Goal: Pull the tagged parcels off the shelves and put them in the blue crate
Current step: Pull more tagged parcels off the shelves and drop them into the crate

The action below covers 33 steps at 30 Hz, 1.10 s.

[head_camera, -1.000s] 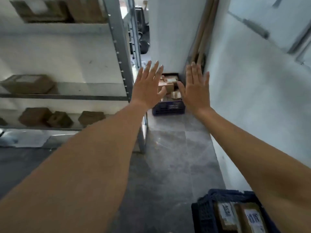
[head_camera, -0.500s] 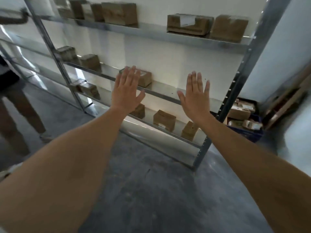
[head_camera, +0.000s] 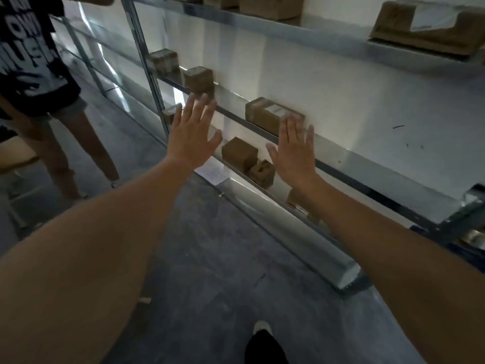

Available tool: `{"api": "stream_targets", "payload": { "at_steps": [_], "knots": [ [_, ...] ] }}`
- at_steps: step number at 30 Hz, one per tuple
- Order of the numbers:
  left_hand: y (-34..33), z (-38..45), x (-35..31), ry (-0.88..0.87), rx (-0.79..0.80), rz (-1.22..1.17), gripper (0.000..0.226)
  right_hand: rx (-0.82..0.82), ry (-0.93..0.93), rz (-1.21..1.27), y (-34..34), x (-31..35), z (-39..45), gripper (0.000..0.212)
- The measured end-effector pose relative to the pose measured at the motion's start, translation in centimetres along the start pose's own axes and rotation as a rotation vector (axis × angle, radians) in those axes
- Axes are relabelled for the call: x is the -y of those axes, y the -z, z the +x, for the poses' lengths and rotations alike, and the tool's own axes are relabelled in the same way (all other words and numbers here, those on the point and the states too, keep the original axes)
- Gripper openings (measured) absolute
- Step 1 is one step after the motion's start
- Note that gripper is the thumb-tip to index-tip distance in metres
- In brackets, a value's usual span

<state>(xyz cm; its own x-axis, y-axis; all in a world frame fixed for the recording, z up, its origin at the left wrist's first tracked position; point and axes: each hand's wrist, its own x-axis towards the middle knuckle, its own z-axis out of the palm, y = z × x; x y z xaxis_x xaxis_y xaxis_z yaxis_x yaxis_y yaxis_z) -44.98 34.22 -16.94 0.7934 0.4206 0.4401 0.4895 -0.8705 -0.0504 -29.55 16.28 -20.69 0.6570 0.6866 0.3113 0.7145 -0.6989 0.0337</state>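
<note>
While both the left hand (head_camera: 193,139) and right hand (head_camera: 295,151) hover flat-fingered and empty, the labelled parcel (head_camera: 273,115) on the middle shelf (head_camera: 367,169) wants a square two-sided grip

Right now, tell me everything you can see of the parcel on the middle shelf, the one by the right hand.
The parcel is a brown cardboard box, longer than tall, lying flat on the metal shelf against the white wall. A pale label sits on its top. It looks closed and undamaged. The right hand is raised open in front of its right end and hides that part; whether the fingers touch it cannot be told.
</note>
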Motion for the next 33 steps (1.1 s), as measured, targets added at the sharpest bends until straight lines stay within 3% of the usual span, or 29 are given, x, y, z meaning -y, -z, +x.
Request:
{"api": "stream_targets", "payload": {
  "at_steps": [15,20,26,33],
  "knots": [
    [-15.8,12.2,12.2,0.107,0.194,-0.023,0.066,0.239,0.160,0.083,-15.8,8.9,19.1,0.074],
    [-22.7,16.8,16.8,0.062,0.283,-0.074,0.067,0.351,0.105,0.093,-22.0,12.1,23.7,0.071],
    [-30.8,21.4,21.1,-0.026,0.419,-0.123,0.067,0.494,-0.092,0.152,-28.4,13.7,26.5,0.072],
    [-40.2,24.9,21.9,-0.059,0.590,-0.174,0.068,0.624,-0.214,0.191,-35.6,13.8,30.3,0.070]
  ]
}}
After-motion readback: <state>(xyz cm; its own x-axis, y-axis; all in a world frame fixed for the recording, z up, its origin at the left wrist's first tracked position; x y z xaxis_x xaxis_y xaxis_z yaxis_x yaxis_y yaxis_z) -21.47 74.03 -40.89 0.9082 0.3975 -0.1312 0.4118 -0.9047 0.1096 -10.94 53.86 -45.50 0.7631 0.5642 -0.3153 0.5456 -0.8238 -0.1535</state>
